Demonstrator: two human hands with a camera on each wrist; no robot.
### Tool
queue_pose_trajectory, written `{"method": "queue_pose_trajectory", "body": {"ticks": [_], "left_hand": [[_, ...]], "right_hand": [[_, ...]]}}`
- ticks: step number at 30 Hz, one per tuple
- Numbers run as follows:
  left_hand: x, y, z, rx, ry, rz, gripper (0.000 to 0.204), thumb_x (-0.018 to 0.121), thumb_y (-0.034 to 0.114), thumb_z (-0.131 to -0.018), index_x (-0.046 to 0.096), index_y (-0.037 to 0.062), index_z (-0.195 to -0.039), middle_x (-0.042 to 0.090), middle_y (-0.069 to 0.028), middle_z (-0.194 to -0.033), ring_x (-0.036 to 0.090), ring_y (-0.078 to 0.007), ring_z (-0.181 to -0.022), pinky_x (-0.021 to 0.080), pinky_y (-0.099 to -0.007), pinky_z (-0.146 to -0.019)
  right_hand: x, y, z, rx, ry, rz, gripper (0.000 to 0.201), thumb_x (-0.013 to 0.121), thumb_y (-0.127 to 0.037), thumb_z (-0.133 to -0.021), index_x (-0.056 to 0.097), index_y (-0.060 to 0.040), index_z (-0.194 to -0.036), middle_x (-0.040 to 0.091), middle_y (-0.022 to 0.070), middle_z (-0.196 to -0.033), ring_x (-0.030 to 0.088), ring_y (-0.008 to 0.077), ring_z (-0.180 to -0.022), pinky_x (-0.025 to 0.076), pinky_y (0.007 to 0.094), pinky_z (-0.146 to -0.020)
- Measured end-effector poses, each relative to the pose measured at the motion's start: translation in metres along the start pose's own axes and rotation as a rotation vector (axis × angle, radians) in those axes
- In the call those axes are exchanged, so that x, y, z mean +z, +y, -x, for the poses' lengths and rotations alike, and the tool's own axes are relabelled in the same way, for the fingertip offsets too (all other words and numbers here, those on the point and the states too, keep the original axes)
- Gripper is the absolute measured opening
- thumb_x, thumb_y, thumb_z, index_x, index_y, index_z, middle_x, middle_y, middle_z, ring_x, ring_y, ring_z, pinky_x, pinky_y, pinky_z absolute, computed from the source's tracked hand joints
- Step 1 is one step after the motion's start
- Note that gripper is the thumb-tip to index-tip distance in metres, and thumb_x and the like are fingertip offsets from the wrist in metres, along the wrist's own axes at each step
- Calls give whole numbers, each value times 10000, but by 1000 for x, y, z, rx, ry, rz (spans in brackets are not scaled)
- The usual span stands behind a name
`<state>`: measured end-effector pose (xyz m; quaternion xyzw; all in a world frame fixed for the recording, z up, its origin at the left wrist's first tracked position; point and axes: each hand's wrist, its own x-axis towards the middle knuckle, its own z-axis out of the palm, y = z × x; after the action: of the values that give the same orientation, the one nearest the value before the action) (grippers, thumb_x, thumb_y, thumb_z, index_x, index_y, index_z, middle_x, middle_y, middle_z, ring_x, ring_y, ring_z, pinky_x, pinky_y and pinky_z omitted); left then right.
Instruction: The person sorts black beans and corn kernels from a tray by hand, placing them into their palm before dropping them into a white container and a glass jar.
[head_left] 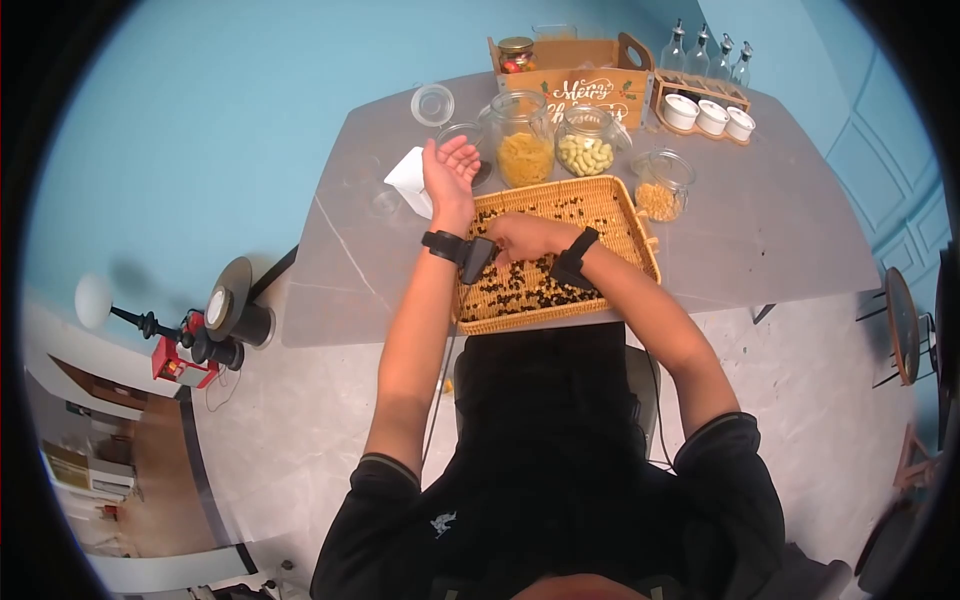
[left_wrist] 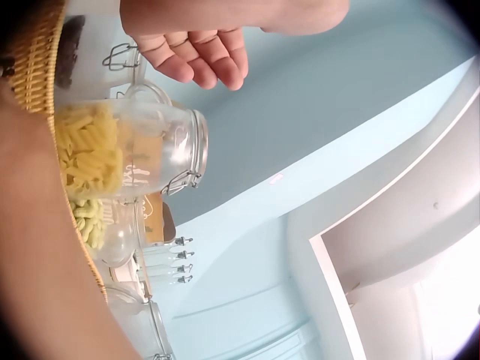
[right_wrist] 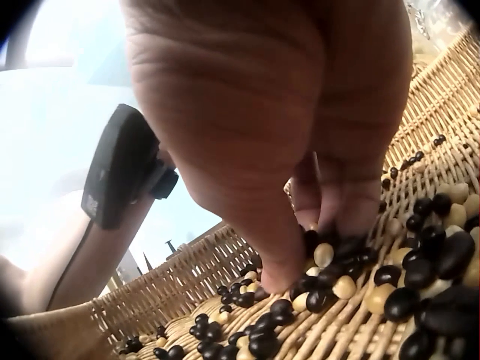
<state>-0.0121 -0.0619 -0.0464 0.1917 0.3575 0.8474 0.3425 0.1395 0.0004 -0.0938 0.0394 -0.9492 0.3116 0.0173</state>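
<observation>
A shallow wicker tray [head_left: 606,200] holds black beans [right_wrist: 262,341] mixed with pale yellow kernels [right_wrist: 343,286]. Down inside it, my right hand [head_left: 535,238] has its thumb and fingers bent among them. In the right wrist view, a dark bean sits between the thumb [right_wrist: 279,271] and the fingers, whose tips are partly hidden. My left hand [head_left: 453,180] is raised over the tray's left far corner, palm turned up and fingers loosely bent. No object shows in it. In the left wrist view its fingers [left_wrist: 202,60] hang above the pasta jar [left_wrist: 161,146].
Behind the tray stand a jar of green pieces [head_left: 585,153], a jar of yellow kernels [head_left: 660,200] and a wooden crate [head_left: 590,90]. White lidded pots [head_left: 711,117] and glass bottles [head_left: 698,55] stand at the back right. A white paper box [head_left: 408,180] lies left of my left hand.
</observation>
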Motion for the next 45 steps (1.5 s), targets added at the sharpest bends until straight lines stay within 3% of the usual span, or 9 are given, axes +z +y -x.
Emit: {"method": "queue_pose_trajectory", "body": {"ticks": [3,9,13,15,20,23,29,38,45], "left_hand": [[2,-17,6,-27,25,38,515,380,443,-1068,630,-7,-1047,640,-94,-861,613,-198,-810,503,-319,-754],[-12,-50,14,-89,-26,-146,481,404,416,-1068,639,0,-1006,640,-70,-821,611,-175,-758,496,-303,-698],[-14,-63,18,-351,-128,-254,539,355,450,-1094,634,-5,-1019,643,-69,-846,612,-169,-759,530,-305,-728],[-13,-66,18,-472,-178,-264,594,289,481,-1105,587,-29,-1164,659,-150,-1059,655,-243,-951,555,-380,-879],[1,-55,33,-741,-221,60,589,225,449,-1116,509,-44,-1268,614,-226,-1251,623,-344,-1186,477,-508,-1112],[2,-52,35,-743,-197,169,517,223,365,-1125,486,-44,-1300,624,-218,-1248,620,-335,-1199,438,-542,-1150],[-9,-59,25,-659,-253,90,416,249,248,-1120,494,-36,-1300,642,-182,-1233,623,-296,-1201,445,-539,-1148],[-11,-56,24,-643,-278,105,535,191,310,-1130,366,-112,-1408,544,-262,-1383,553,-360,-1305,449,-522,-1151],[-12,-57,21,-663,-248,120,615,214,354,-1123,411,-175,-1366,518,-290,-1391,531,-397,-1317,452,-507,-1153]], "right_hand": [[-2,16,4,7,146,-10,218,829,-84,-768,780,-25,-972,752,124,-837,711,257,-752,556,360,-704],[-28,59,34,168,464,-277,175,791,-63,-842,781,-7,-1007,775,109,-861,718,159,-779,570,310,-714],[-47,33,39,270,666,-420,165,757,-52,-884,770,15,-1035,759,101,-931,695,149,-810,559,284,-741],[-44,31,34,154,792,-382,146,759,-52,-881,777,6,-1014,768,111,-934,710,163,-813,562,283,-736],[-34,32,27,1,632,-275,146,733,-75,-917,771,3,-1034,750,89,-943,686,140,-829,551,286,-743],[-30,33,26,17,594,-331,175,719,-86,-933,760,-3,-1081,747,79,-925,670,124,-818,547,285,-743],[-31,34,24,18,692,-470,224,708,-109,-942,742,7,-1131,741,58,-869,648,96,-771,534,272,-697],[-36,45,29,101,680,-401,226,714,-106,-939,743,7,-1133,734,33,-824,635,61,-705,534,229,-649],[-38,42,30,176,734,-405,203,675,-94,-963,737,15,-1123,745,43,-880,652,78,-736,551,239,-668]]}}
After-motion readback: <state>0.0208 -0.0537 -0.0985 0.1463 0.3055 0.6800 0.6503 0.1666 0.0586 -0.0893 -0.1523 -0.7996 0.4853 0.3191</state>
